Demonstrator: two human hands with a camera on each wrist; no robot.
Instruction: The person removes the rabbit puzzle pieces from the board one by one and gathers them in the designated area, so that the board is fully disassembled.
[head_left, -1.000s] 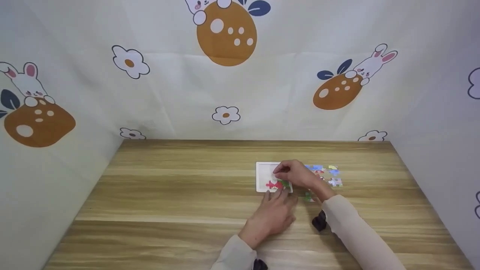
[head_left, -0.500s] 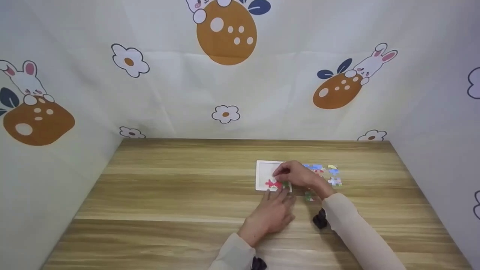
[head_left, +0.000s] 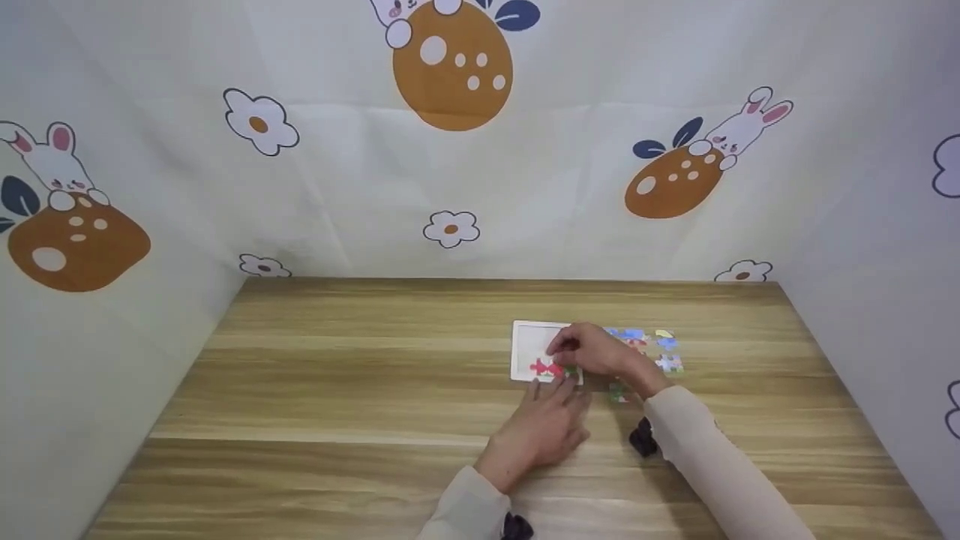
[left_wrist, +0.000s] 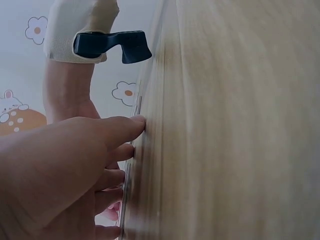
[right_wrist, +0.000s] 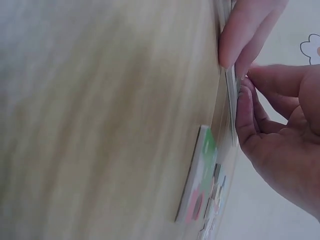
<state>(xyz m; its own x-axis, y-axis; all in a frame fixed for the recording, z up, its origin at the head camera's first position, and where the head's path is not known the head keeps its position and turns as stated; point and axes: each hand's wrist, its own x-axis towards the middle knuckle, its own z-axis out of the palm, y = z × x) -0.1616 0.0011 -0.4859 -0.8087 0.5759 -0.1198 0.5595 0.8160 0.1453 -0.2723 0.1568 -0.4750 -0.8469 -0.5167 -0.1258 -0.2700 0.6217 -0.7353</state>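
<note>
A white puzzle tray (head_left: 515, 352) lies on the wooden table, with red puzzle pieces (head_left: 540, 367) and a bit of green along its near side. My left hand (head_left: 544, 426) lies spread, fingertips at the tray's near edge; the left wrist view shows its straight fingers (left_wrist: 125, 129) there. Over the tray's right part, my right hand (head_left: 600, 351) has thumb and fingers drawn together in a pinch, low at the pieces. In the right wrist view these fingertips (right_wrist: 245, 102) meet at the tray beside the left fingers, around a puzzle piece mostly hidden by them.
Several loose puzzle pieces (head_left: 667, 364) lie right of the tray, partly under the right forearm. One green and pink piece (right_wrist: 197, 175) lies nearest in the right wrist view. A printed curtain (head_left: 352, 172) borders the table (head_left: 337, 397) behind and at both sides.
The right fingertips have shifted slightly down toward the tray's near side, over the red and green pieces. The left hand stays in place at the tray's edge.
</note>
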